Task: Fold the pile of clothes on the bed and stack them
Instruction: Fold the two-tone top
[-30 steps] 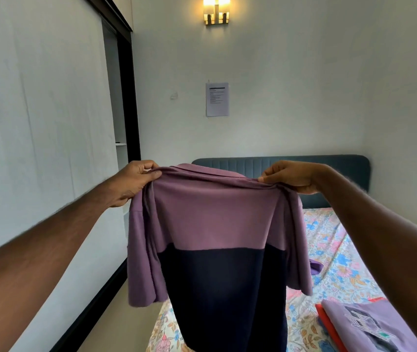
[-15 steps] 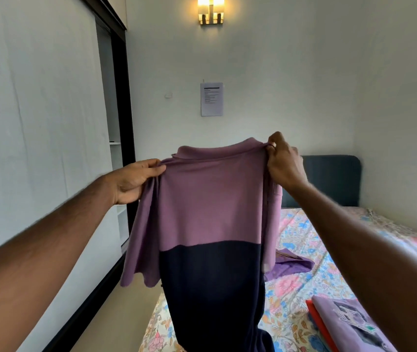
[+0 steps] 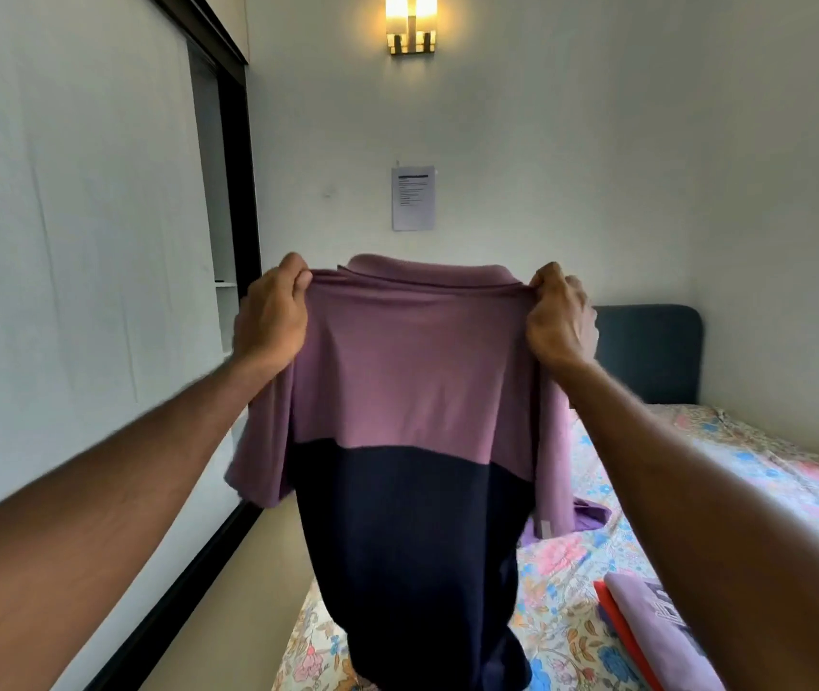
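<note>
A polo shirt (image 3: 412, 391), purple on top and navy below, hangs in the air in front of me above the bed (image 3: 572, 591). My left hand (image 3: 272, 316) grips its left shoulder and my right hand (image 3: 559, 316) grips its right shoulder, both at collar height. The sleeves droop at either side and the hem falls to the bed's near end. A folded stack (image 3: 646, 635), a purple garment over a red one, lies at the lower right, partly hidden by my right forearm. A further purple garment (image 3: 591, 513) peeks out behind the shirt.
The floral sheet covers the bed, with a dark teal headboard (image 3: 646, 351) against the far wall. A black-framed white wardrobe (image 3: 73, 241) runs along the left. A narrow strip of floor (image 3: 228, 615) lies between them.
My right hand has dropped and moved outward to the shirt's right shoulder, level with the left. The shirt now hangs spread and square to me. My view has shifted left.
</note>
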A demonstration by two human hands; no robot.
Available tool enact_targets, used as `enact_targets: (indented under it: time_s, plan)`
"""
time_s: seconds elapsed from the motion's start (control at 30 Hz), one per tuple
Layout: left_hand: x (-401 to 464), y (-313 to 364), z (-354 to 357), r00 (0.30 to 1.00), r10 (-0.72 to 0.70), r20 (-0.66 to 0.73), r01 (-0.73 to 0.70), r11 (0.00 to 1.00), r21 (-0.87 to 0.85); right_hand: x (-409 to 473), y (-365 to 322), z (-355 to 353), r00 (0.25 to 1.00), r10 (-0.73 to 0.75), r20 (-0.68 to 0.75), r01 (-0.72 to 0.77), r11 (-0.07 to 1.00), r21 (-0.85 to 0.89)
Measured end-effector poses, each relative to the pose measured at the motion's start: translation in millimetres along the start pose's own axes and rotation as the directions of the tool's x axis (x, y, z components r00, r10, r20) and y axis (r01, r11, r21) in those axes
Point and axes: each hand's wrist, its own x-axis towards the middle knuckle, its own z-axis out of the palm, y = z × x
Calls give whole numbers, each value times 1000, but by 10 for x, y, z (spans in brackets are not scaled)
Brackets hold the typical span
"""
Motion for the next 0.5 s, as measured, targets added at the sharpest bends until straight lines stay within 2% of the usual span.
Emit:
enact_targets:
  time_s: [0.07, 0.17, 0.23, 0.3, 0.4, 0.5]
  plan:
    - [-51, 139, -63, 980, 144, -138, -123, 980, 154, -117, -102, -92, 992, 29, -124, -32, 999, -23]
    - [-35, 299, -232, 934, 314, -172, -274, 936, 222, -122, -190, -250, 959, 53, -280, -23, 993, 112]
    - [56, 323, -403, 914, 362, -183, -317, 919, 233, -11, -199, -431, 947, -49, -316, 93, 988, 127]
    - [161, 301, -601, 903, 373, -215, -321, 916, 242, 126, -196, -655, 912, -219, -346, 250, 967, 47]
    - [308, 333, -853, 862, 451, -232, -379, 877, 297, 339, -254, -1026, 819, -396, -416, 402, 912, -76]
    - [542, 452, -1070, 833, 497, -243, -432, 858, 277, 573, -484, -1386, 727, -501, -470, 493, 857, -151]
